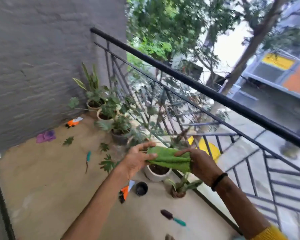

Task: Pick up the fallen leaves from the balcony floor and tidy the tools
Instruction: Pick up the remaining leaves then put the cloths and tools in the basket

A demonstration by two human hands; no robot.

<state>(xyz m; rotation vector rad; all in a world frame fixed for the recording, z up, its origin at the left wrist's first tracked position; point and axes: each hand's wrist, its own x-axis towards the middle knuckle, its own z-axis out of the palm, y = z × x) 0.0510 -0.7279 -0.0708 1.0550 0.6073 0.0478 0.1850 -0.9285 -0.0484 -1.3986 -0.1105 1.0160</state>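
Observation:
Both hands hold a green cloth [170, 159] stretched between them, above the potted plants. My left hand [139, 159] grips its left end and my right hand [200, 161] grips its right end. Three green fallen leaves lie on the balcony floor: one [68, 141] near the wall, one [104, 146] by the pots, one [108, 164] under my left forearm. A teal-handled tool [88, 161] lies on the floor to the left. A dark trowel with a teal handle [172, 217] lies near the bottom. Orange gloves lie at the back [72, 122] and by my left forearm [125, 192].
A purple cloth [45, 136] lies by the grey wall [42, 66]. Potted plants [109, 111] line the black railing [197, 87]; a white pot [157, 174], a small black pot [141, 188] and a small brown pot [178, 192] stand below my hands. A yellow object [209, 150] sits behind the railing.

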